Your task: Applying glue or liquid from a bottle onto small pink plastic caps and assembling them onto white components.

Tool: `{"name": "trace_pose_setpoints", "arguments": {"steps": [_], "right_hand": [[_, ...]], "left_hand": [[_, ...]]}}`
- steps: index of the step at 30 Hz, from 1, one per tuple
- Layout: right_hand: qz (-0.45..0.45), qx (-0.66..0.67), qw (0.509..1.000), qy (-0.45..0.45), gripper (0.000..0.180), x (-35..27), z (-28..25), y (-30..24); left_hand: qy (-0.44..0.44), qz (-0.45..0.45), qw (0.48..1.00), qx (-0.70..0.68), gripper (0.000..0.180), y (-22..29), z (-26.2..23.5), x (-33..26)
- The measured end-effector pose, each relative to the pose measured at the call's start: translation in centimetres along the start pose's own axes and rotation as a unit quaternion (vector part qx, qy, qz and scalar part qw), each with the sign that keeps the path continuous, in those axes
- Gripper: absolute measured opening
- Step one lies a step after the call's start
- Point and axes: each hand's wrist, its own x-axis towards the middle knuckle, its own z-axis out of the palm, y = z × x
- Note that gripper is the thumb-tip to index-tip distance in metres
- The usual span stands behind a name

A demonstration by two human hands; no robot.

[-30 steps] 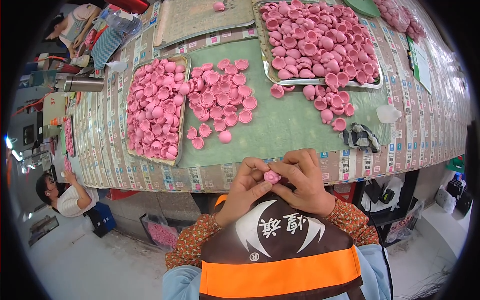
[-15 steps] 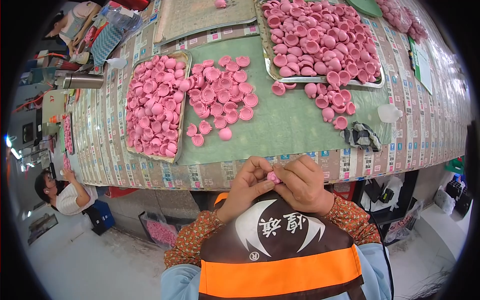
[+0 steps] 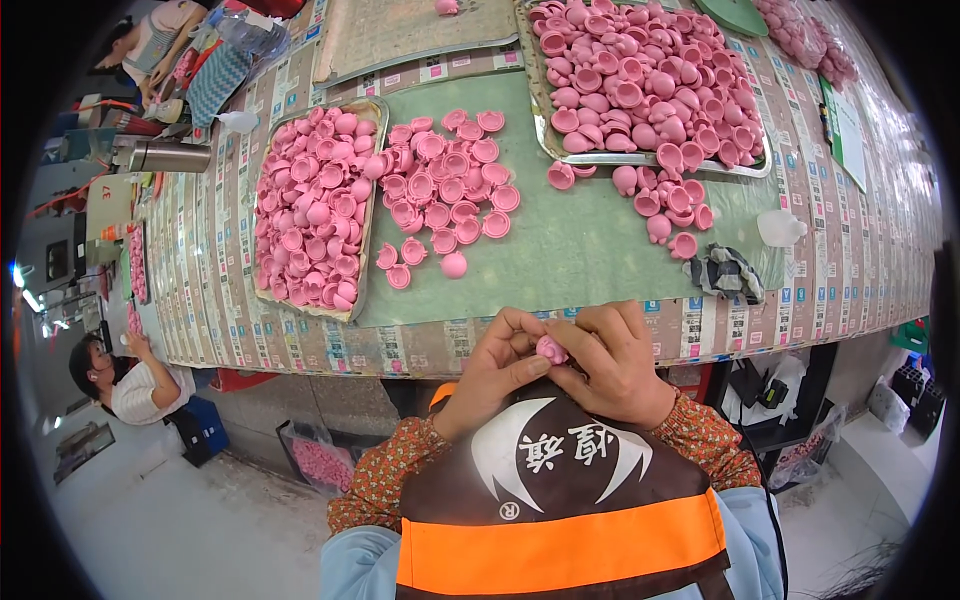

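Observation:
Both my hands meet over the table's near edge around a small pink molded piece [image 3: 551, 349]. My left hand [image 3: 500, 362] pinches it between thumb and fingers. From the other side, my right hand [image 3: 612, 362] grips it too, its fingers bent and covering part of it. Loose pink cup-shaped pieces [image 3: 455, 188] lie on the green mat [image 3: 560, 250] beyond my hands. A left tray [image 3: 368, 240] is heaped with pink pieces, and a larger right tray [image 3: 600, 157] holds a pile of rounded ones. Several pieces [image 3: 660, 205] sit just in front of the right tray.
A crumpled dark cloth [image 3: 727, 274] and a translucent bottle [image 3: 778, 228] rest at the mat's right. At the back is a flat board [image 3: 420, 40]; a steel flask [image 3: 170, 156] lies far left. Another person [image 3: 140, 380] sits at the left, and one more [image 3: 160, 45] is behind.
The fingers of my right hand have shifted slightly, and more of the pink piece shows between my hands. The view has moved a little; the trays and loose pieces stay put.

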Motion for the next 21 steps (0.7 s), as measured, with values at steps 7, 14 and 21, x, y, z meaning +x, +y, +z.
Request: {"name": "trace_pose_setpoints", "arguments": {"steps": [7, 14, 21], "right_hand": [[0.001, 0.059, 0.998, 0.010, 0.040, -0.7, 1.0, 0.5], [-0.041, 0.032, 0.998, 0.030, 0.035, -0.8, 1.4, 0.5], [-0.054, 0.015, 0.997, 0.048, 0.033, -0.9, 1.7, 0.5]], "left_hand": [[-0.007, -0.001, 1.000, -0.006, 0.025, -0.7, -0.5, 0.0], [0.015, 0.010, 1.000, 0.001, 0.025, -1.2, -0.7, 0.0], [0.023, 0.010, 1.000, -0.009, 0.026, -1.2, -0.6, -0.1]]}}
